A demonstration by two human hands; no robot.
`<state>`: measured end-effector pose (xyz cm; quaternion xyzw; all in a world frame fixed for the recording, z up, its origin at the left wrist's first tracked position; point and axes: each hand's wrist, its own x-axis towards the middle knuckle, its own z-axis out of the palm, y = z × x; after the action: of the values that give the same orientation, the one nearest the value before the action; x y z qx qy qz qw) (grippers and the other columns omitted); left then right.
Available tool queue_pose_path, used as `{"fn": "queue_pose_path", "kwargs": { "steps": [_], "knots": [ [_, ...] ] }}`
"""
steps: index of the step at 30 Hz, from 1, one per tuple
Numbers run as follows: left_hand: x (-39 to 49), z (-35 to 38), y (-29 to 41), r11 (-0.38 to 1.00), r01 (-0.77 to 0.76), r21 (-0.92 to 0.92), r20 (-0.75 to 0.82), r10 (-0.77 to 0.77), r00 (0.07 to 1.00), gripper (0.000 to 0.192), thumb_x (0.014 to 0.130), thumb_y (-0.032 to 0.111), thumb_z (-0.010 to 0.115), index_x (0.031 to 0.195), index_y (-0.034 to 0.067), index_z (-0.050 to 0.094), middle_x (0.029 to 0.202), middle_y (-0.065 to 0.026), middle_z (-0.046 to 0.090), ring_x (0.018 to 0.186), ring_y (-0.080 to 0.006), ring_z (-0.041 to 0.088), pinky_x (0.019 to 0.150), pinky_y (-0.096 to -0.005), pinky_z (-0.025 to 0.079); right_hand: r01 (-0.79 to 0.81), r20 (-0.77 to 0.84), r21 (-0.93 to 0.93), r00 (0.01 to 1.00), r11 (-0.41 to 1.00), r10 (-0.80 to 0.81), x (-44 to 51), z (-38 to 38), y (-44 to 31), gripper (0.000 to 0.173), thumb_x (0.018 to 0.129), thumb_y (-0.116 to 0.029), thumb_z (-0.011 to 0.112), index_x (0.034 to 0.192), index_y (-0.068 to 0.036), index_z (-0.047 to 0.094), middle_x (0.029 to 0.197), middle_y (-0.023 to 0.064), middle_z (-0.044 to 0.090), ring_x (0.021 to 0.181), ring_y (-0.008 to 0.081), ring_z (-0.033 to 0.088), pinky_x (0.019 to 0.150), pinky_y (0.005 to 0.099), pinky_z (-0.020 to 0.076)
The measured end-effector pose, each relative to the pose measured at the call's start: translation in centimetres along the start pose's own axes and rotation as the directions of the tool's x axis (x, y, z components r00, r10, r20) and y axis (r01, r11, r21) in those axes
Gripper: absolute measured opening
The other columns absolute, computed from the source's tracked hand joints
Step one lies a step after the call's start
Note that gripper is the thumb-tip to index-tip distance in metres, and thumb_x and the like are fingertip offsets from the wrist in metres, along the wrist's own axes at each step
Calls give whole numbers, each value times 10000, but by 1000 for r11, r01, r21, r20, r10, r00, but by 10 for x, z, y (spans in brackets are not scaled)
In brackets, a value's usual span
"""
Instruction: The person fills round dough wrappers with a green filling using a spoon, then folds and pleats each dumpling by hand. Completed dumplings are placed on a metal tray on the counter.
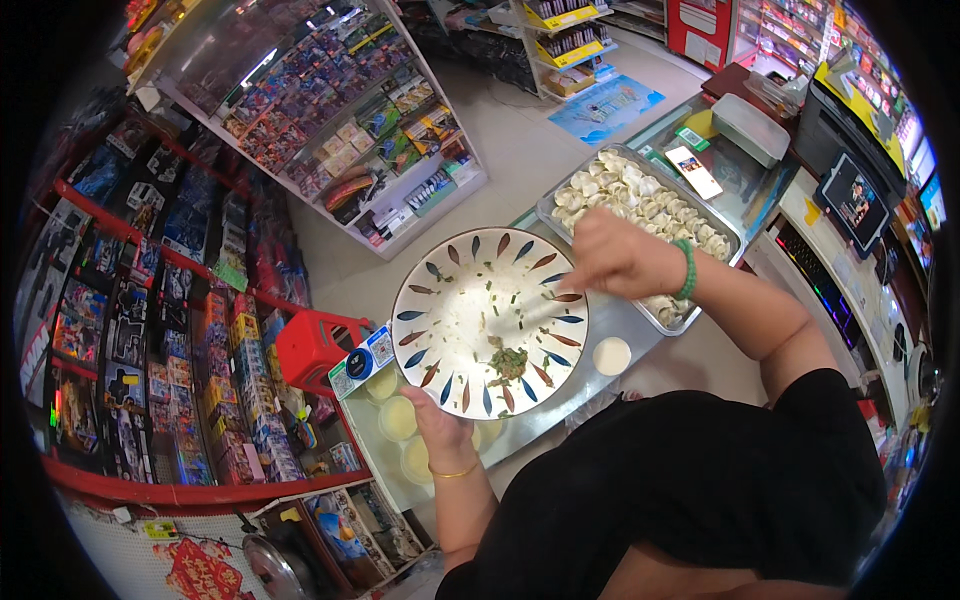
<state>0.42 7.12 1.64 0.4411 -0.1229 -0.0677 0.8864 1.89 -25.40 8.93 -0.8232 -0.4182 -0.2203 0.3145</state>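
My left hand grips the lower left rim of a large round plate with a painted leaf pattern, raised over the glass counter. A small clump of green-flecked filling lies low on the plate, with green bits scattered around it. Above the plate's right rim, my right hand is closed around a pale, blurred utensil, perhaps a spoon, that reaches down over the plate. One round dough wrapper lies on the counter right of the plate. Behind my right hand, a metal tray holds many folded dumplings.
Several round yellowish discs lie at the counter's left end, beside a payment-code stand. A phone and a lidded plastic container are beyond the tray. A red stool stands left of the counter, near stocked shelves.
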Motion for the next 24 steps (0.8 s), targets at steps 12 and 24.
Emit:
{"fn": "queue_pose_path", "kwargs": {
  "steps": [12, 24],
  "knots": [
    [0, 1, 0, 1000, -18, -15, 30, 19, 999, 805, 918, 612, 423, 1465, 45, 260, 1477, -130, 368, 1332, -294, 396, 1101, -438, 341, -220, -247, -37, 947, 975, 204, -25, 11, -9, 174, 791, -88, 701, 932, -181, 741, 649, 18, 490, 674, 232, 492, 650, 369, 386],
    [-3, 4, 1, 999, -44, 15, -20, 45, 999, 808, 916, 624, 418, 1461, 47, 266, 1472, -136, 374, 1320, -299, 411, 1085, -434, 365, -163, -186, -32, 970, 986, 154, -26, 22, -20, 169, 783, -73, 707, 915, -175, 736, 643, 3, 488, 674, 219, 497, 669, 353, 375]
  ]
}}
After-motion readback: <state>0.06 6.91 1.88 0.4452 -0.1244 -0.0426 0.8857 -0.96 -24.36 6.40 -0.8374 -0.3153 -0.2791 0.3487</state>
